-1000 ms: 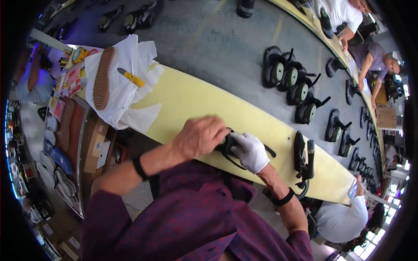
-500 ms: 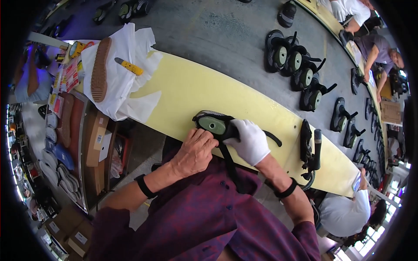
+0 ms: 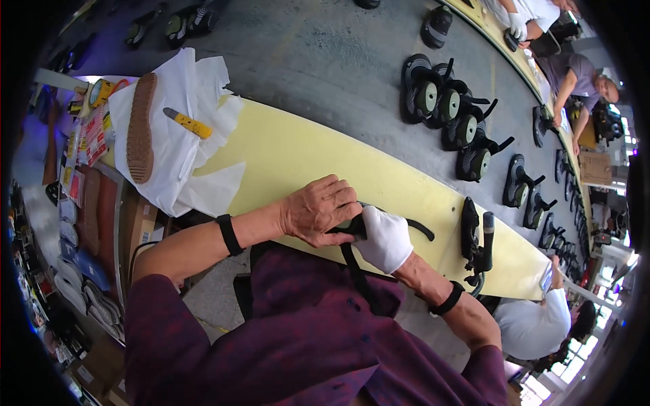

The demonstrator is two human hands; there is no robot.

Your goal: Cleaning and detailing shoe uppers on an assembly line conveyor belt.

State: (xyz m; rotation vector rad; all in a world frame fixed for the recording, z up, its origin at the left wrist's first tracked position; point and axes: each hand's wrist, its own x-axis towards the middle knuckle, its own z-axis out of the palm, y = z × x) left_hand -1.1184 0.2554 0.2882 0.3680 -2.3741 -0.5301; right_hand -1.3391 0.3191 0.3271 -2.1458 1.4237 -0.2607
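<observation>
A black shoe [image 3: 349, 227] with long straps lies at the near edge of the pale yellow table, mostly hidden under both hands. My bare left hand [image 3: 320, 211] is closed over its left part, knuckles up and fingers pointing right. My right hand [image 3: 384, 238], in a white glove, is curled around the right end of the shoe and touches the left fingertips. One black strap [image 3: 421, 230] sticks out on the table beyond the glove. Another strap [image 3: 355, 271] hangs toward my lap. Its green underside is almost wholly covered.
On the table [image 3: 298, 149] at left, white paper [image 3: 183, 88] carries a brown sole [image 3: 141, 128] and a yellow-handled knife [image 3: 188, 123]. A black hand tool with a hose [image 3: 482, 243] stands at right. Several black shoes [image 3: 447, 108] lie on the grey surface beyond. Other people work at right.
My left hand has slid up and over the shoe, covering the green part that showed before. The left forearm now lies flatter across the table edge. My right hand keeps its hold.
</observation>
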